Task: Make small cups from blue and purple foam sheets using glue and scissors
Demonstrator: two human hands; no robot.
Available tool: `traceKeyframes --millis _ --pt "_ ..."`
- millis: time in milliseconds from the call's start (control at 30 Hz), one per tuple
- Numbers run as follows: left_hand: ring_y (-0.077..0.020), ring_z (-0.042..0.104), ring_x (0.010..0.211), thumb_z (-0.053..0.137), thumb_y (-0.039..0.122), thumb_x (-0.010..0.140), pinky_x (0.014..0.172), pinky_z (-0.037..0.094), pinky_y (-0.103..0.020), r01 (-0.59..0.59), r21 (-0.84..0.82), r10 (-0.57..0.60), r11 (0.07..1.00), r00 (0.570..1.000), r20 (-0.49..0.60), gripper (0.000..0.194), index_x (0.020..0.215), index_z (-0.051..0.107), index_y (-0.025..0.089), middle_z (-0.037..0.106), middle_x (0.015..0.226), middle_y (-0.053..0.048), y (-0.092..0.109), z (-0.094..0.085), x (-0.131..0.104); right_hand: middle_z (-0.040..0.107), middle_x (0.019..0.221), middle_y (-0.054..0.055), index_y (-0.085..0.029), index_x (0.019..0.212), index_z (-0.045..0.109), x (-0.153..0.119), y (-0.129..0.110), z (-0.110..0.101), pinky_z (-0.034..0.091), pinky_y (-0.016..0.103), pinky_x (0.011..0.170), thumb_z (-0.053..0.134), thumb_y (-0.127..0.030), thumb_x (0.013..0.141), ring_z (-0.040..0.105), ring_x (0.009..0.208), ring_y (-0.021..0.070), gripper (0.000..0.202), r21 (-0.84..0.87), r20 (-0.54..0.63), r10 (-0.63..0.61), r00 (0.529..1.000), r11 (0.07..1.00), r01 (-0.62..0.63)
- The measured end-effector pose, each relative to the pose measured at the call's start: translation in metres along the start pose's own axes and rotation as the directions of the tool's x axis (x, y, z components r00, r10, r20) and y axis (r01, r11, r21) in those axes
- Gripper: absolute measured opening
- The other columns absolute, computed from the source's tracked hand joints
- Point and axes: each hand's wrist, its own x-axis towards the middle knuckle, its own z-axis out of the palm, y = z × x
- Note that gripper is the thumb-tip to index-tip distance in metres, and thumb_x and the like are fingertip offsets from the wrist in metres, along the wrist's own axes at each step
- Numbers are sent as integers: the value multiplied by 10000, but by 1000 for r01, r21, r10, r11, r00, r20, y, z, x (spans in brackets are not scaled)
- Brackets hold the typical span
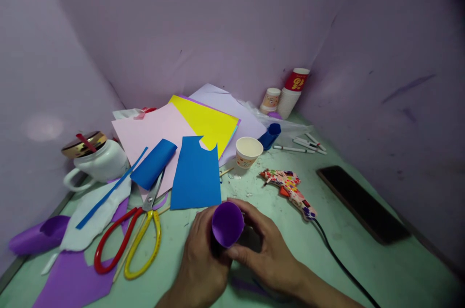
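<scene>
Head view, purple tube (227,224): at the lower centre of the frame, its open end facing the camera.
Hands: both on the tube; the left hand (203,255) curls around its left side, and the right hand (267,249) grips it from the right, thumb near the rim.
Blue sheet (196,177): just above the hands, flat, with a notch cut in its top edge.
Paper cup (249,153): upright, right of the blue sheet; a dark blue tube (271,136) lies just beside it.
Glue gun (290,189): flower-patterned, right of centre, nozzle towards the left, black cord (336,255) running to the bottom edge.
Scissors (148,203): lower left, red and yellow handles spread, blades pointing up at a blue roll (154,163).
Paper pile: pink sheet (148,133) and yellow sheet (207,116) overlapping, centre.
Phone (359,204): lying flat at the right.
White mug (107,162): left side.
Tabletop (337,230): pale green, under everything.
</scene>
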Motion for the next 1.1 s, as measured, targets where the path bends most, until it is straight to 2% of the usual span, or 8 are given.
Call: traceKeyframes --millis 167,267,367,467,500,667,900,1100 --pt "-318 671 893 733 468 623 811 520 -428 232 -73 -240 970 960 -141 538 1045 614 157 723 965 -110 13 -9 3 565 1310 98 -284 1246 547 -1 -35 -29 416 503 1010 734 -382 740 548 1172 305 548 -33 -149 -21 989 999 16" --pt "-318 679 852 732 460 601 783 530 -428 178 -29 -181 984 972 -151 446 927 649 167 736 910 -105 27 -20 21 650 1175 75 -305 1160 618 6 -72 -65 464 499 919 704 -327 777 606 1059 295 393 -229 -264 -100 959 973 39" --pt "-307 681 836 757 340 564 775 527 -429 148 11 -145 989 979 -145 456 971 643 168 739 891 -93 46 -26 57 711 993 59 -262 977 711 31 -93 -100 457 481 888 723 -290 741 633 951 287 237 -505 -153 -290 945 845 177" --pt "-306 674 850 772 267 537 797 510 -437 162 28 -154 986 969 -194 502 999 626 135 729 930 -132 63 -19 92 716 975 74 -198 980 710 71 -83 -118 466 413 846 669 -172 759 632 907 243 226 -759 13 -294 956 619 201" --pt "-300 673 862 763 272 554 800 510 -429 155 22 -147 988 968 -203 506 1013 616 121 724 952 -145 67 -15 101 715 984 90 -172 1014 700 84 -75 -118 472 377 811 645 -151 777 621 899 229 244 -834 87 -240 967 514 203" --pt "-261 690 817 722 356 596 751 536 -365 93 -28 -96 995 979 -182 486 1008 606 125 735 910 -107 57 1 97 722 792 114 -147 802 747 122 -46 -96 421 324 701 703 -144 712 568 843 246 100 -886 199 -177 964 388 255" --pt "-306 677 749 729 481 569 673 546 -389 138 138 -105 981 969 -223 456 883 650 159 723 761 -74 27 -15 31 674 665 66 -195 713 717 42 -75 -72 356 327 627 607 -147 794 500 683 202 145 -853 255 -192 948 416 314" --pt "-298 673 855 724 352 618 749 538 -400 148 100 -145 984 989 -38 514 1079 604 159 724 927 -83 26 -9 1 662 613 36 -216 740 710 -13 -63 -56 361 378 674 622 -96 737 479 700 209 149 -748 375 -183 909 519 413"
